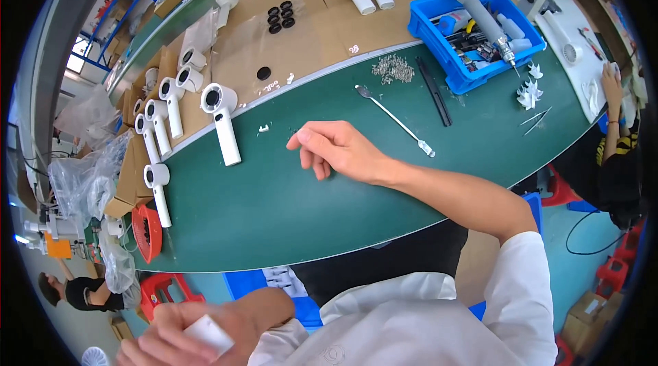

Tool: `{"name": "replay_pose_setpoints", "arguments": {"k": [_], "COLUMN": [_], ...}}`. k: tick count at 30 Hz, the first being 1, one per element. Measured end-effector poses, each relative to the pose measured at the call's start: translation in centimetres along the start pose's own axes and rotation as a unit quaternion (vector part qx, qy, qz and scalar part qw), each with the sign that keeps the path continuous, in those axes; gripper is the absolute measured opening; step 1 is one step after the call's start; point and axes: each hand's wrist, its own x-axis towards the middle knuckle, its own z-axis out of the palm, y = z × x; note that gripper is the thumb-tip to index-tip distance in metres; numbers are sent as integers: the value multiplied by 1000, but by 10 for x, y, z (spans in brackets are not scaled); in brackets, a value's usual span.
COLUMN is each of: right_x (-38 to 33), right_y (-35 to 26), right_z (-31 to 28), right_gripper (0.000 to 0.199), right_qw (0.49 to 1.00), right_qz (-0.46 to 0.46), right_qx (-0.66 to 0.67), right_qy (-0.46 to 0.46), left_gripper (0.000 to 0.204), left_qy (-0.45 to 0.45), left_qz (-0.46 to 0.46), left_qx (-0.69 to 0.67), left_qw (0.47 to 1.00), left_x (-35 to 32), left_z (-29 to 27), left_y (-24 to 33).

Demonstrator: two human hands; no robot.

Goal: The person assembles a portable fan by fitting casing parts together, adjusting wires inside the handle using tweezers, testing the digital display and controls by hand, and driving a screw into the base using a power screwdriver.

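My right hand (339, 150) is over the green table (274, 222), its fingers curled and the thumb close to the index finger. Whatever may be between those fingertips is too small to make out. Low at the left, away from the tabletop, my left hand (181, 335) is closed on a white flat-faced piece (211, 334); the rest of that piece is hidden by the hand. Left of my right hand lie a small white plastic part (263, 129) and a white handheld fan (225, 126) with a round head.
More white handheld fans (171, 109) line the left cardboard. Black rings (281, 16) lie farther back. A pile of screws (393, 69), a long brush-like tool (394, 119), a black strip (434, 92) and a blue bin (473, 81) with an electric screwdriver (480, 16) are at right. Co-workers sit at both sides.
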Motion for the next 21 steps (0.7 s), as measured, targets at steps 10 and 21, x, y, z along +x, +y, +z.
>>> {"name": "replay_pose_setpoints", "arguments": {"k": [10, 21], "right_x": [0, 5], "right_y": [2, 7], "right_z": [-6, -4], "right_gripper": [30, 27], "right_qw": [982, 988], "right_qz": [-174, -116], "right_qx": [67, 29], "right_qy": [43, 96], "left_gripper": [42, 39], "left_qy": [-22, -41], "left_qz": [-585, -578], "left_qx": [17, 34], "left_qw": [810, 814], "left_x": [-105, -124], "left_z": [-55, -71], "left_y": [-115, -115]}}
